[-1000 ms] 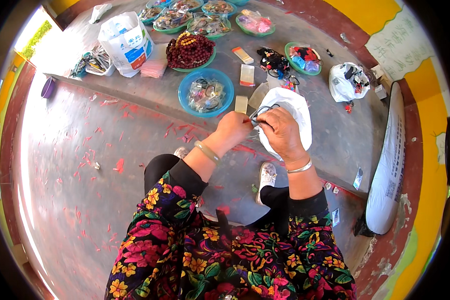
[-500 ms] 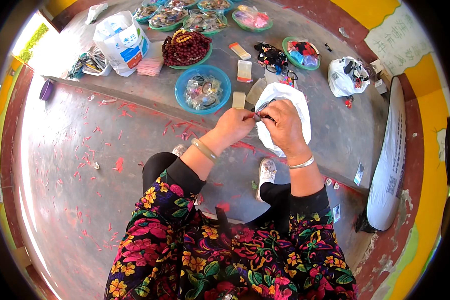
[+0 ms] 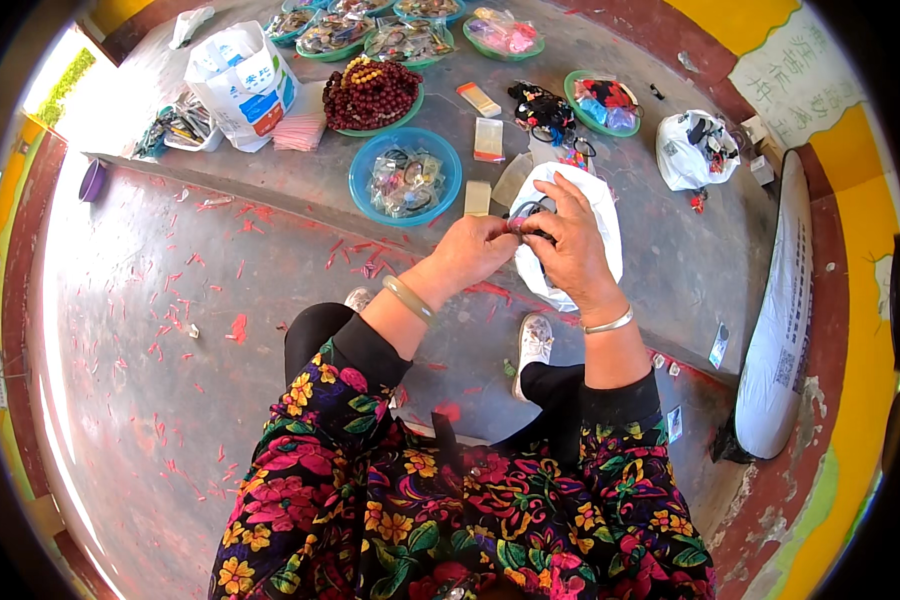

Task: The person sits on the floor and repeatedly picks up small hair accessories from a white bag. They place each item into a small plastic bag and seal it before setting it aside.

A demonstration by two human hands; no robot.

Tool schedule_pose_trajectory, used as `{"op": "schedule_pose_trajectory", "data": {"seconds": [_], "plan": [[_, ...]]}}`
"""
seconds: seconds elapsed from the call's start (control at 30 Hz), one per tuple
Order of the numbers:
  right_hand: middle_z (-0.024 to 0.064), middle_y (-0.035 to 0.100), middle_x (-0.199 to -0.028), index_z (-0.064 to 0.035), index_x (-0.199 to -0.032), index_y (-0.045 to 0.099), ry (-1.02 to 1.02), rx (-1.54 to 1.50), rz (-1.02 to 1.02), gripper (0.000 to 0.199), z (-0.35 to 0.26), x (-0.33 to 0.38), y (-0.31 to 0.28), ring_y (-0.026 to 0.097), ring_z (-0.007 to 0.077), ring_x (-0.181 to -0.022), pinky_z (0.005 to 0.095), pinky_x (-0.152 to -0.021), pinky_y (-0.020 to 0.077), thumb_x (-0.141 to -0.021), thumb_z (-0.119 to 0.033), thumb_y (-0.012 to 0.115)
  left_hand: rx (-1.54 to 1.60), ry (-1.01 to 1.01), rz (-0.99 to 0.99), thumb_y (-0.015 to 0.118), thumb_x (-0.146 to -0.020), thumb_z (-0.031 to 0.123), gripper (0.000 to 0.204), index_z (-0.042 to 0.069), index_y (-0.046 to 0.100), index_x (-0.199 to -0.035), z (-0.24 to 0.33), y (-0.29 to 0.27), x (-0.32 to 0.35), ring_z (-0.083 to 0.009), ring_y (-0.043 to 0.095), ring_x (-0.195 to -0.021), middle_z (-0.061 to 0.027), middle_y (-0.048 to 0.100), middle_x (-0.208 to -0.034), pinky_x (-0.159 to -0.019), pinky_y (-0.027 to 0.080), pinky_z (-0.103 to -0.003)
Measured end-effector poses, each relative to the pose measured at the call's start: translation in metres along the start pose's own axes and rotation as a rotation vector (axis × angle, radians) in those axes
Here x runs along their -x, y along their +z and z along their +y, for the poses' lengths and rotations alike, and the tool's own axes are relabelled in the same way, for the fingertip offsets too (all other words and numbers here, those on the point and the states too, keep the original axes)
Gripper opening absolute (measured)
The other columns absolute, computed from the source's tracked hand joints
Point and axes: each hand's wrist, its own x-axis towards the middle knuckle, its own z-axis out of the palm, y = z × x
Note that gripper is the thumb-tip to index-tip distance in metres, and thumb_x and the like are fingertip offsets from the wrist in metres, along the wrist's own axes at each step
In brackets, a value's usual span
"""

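Note:
My left hand and my right hand meet in front of me, over the near edge of a white plastic bag. Between them is a dark hair tie with a small purplish piece on it. My left thumb and fingertips pinch that piece from the left. The right thumb and forefinger grip the tie from the other side, while the remaining right fingers rise apart. Fingers cover part of the tie. A blue basin with clear-bagged items stands just left of the bag.
Dark red bead strings fill a green bowl at the back. Nearby are a white shopping bag, small boxes and a heap of black bands. To the right stands another filled white bag. A step edge crosses the floor.
My right fingers have lifted and spread, while its thumb and forefinger stay on the hair tie. The purplish piece now shows more. My left hand has barely moved.

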Motion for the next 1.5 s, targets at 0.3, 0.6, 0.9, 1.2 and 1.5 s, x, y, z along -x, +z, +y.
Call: {"op": "schedule_pose_trajectory", "data": {"seconds": [0.3,0.6,0.9,1.2,1.5], "plan": [[0.0136,0.053,-0.12,-0.0091,-0.078,0.069,0.159,-0.162,-0.003,0.014,0.007,0.005,0.003,0.04,0.0342,-0.121,0.0413,-0.099,0.0339,-0.065,-0.007,0.069,0.131,-0.139,-0.087,0.063,-0.081,0.012,0.021,-0.002,0.061,-0.096,0.015,-0.002,0.005,-0.014,0.061,-0.069,-0.0086,0.063,-0.081,-0.058,0.051,-0.028],[0.0123,0.055,-0.118,-0.009,-0.077,0.069,0.159,-0.162,-0.029,0.011,0.004,0.005,0.002,0.041,0.0328,-0.121,0.0398,-0.099,0.0348,-0.066,-0.007,0.067,0.253,-0.212,-0.136,0.061,-0.083,0.009,0.022,-0.002,0.058,-0.102,0.02,-0.002,0.006,-0.0127,0.061,-0.074,-0.0059,0.061,-0.086,-0.058,0.055,-0.027],[0.0118,0.055,-0.12,-0.0088,-0.078,0.07,0.108,-0.148,-0.112,0.014,0.006,0.005,0.002,0.038,0.034,-0.124,0.0402,-0.1,0.0342,-0.067,-0.007,0.061,0.226,-0.19,-0.132,0.062,-0.083,0.011,0.024,-0.003,0.058,-0.101,0.015,-0.002,0.005,-0.0126,0.061,-0.068,-0.007,0.061,-0.086,-0.056,0.054,-0.026],[0.0163,0.051,-0.125,-0.0078,-0.079,0.069,0.068,-0.134,-0.159,0.018,0.008,0.007,0.004,0.033,0.0388,-0.126,0.0427,-0.103,0.0309,-0.065,-0.005,0.058,0.147,-0.153,-0.119,0.063,-0.082,0.012,0.02,-0.002,0.059,-0.095,0.011,0.001,0.005,-0.0124,0.06,-0.066,-0.0069,0.062,-0.083,-0.055,0.052,-0.027],[0.02,0.044,-0.131,-0.0086,-0.083,0.067,0.217,-0.27,-0.259,0.021,0.012,0.009,0.005,0.029,0.0395,-0.129,0.0422,-0.105,0.0267,-0.064,-0.006,0.059,0.038,-0.091,-0.127,0.06,-0.084,0.012,0.024,-0.002,0.059,-0.103,0.003,0.005,0.003,-0.0104,0.062,-0.066,-0.0066,0.064,-0.083,-0.056,0.053,-0.025]]}}
